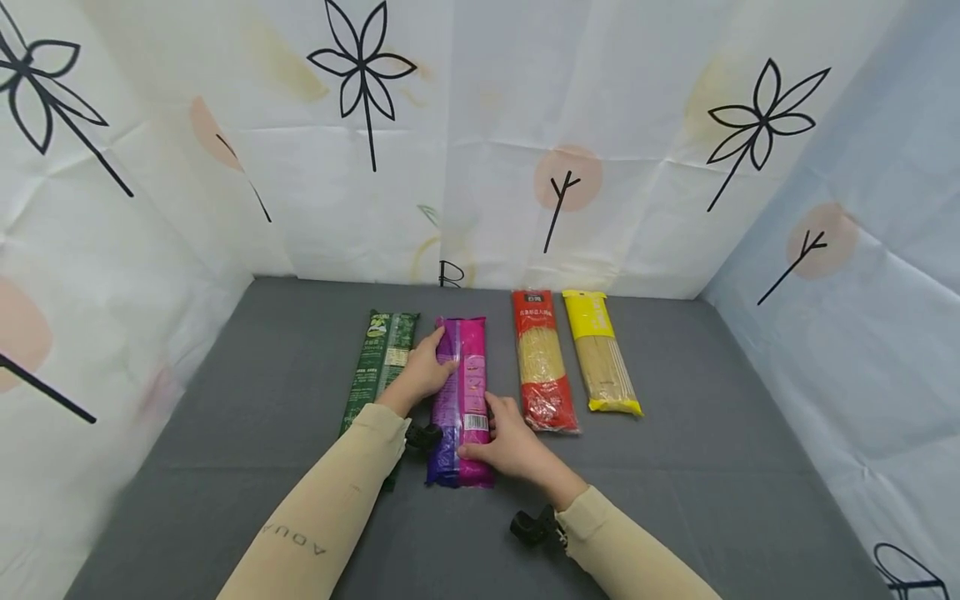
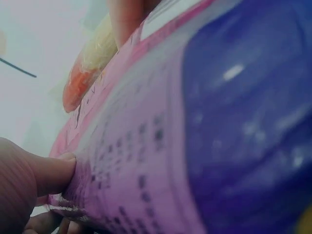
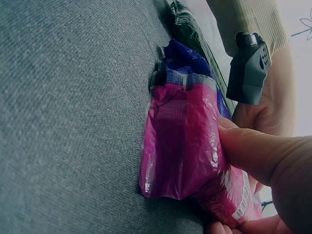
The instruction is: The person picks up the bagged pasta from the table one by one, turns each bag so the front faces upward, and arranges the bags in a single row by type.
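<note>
A long purple and pink plastic packet (image 1: 472, 375) lies on the grey cloth in the head view, its barcode side up. My left hand (image 1: 422, 373) grips its upper left part, the thumb over the printed face. In the left wrist view, that thumb presses the printed film (image 2: 131, 146), with fingers curled below the edge. On the lower right side, my right hand (image 1: 513, 442) holds the packet between thumb and fingers. The right wrist view shows the sealed pink end (image 3: 183, 141) close over the cloth. A green packet (image 1: 371, 358) lies partly hidden under my left forearm.
To the right lie a red packet of noodles (image 1: 542, 354) and a yellow-topped packet of noodles (image 1: 603, 367). Patterned white cloth walls (image 1: 495, 208) enclose the grey surface (image 1: 675, 500) at the back and sides. Black wrist cameras (image 1: 534, 528) hang below both cuffs.
</note>
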`<state>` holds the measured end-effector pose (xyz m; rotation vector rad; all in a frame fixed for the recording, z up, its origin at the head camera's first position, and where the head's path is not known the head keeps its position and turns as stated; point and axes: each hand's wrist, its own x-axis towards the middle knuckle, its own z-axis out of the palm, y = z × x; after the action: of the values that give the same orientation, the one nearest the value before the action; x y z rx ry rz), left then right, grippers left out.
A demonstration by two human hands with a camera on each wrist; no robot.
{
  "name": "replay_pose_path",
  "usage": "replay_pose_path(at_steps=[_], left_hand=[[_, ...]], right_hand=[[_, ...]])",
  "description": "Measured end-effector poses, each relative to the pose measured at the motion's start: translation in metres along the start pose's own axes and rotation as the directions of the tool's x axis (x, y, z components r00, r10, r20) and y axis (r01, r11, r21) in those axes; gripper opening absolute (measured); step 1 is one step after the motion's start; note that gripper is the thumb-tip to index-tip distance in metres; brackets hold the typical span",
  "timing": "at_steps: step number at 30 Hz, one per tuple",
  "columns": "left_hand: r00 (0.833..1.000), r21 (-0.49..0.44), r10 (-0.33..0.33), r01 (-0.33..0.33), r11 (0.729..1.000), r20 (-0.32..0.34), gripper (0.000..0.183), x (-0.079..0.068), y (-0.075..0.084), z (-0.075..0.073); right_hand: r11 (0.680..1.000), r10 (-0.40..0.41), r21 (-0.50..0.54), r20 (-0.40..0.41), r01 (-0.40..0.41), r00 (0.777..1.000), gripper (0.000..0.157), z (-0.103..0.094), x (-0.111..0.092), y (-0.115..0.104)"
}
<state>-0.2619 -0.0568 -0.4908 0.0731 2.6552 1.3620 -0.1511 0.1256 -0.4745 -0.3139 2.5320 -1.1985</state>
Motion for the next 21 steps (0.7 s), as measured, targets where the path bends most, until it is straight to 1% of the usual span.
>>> replay_pose_path(at_steps=[5,8,11,14,17,19,21], left_hand=[[1.000,-0.010,0.005,-0.005,1.000,0.010,0.074,-0.005,0.003,0.003],[1.000,-0.010,0.012,-0.012,1.000,0.014,0.075,-0.004,0.002,0.003],[0.999,-0.006,0.034,-0.034,0.999,-0.008,0.071,0.003,0.001,0.001],[0.998,0.031,0.051,-0.050,0.998,-0.029,0.064,0.012,0.002,-0.002],[0.999,0.082,0.044,-0.043,0.996,-0.019,0.056,0.019,0.003,-0.004],[0.999,0.099,0.035,-0.033,0.995,-0.014,0.049,0.021,0.004,-0.006],[0.999,0.103,0.034,-0.031,0.994,-0.028,0.041,0.023,0.005,-0.006]], right_hand=[[1.000,0.013,0.009,0.028,-0.013,1.000,0.094,-0.005,-0.005,0.003],[1.000,0.026,0.011,0.040,-0.027,0.999,0.093,-0.006,-0.009,0.005],[1.000,0.023,0.014,0.046,-0.024,0.999,0.093,-0.005,-0.010,0.006],[1.000,0.009,0.011,0.048,-0.010,0.999,0.093,-0.005,-0.009,0.004],[1.000,0.007,0.002,0.053,-0.007,0.999,0.093,-0.005,-0.009,0.001],[1.000,0.013,-0.005,0.055,-0.013,0.998,0.093,-0.006,-0.009,0.000],[1.000,0.019,-0.009,0.058,-0.019,0.998,0.093,-0.007,-0.010,-0.001]])
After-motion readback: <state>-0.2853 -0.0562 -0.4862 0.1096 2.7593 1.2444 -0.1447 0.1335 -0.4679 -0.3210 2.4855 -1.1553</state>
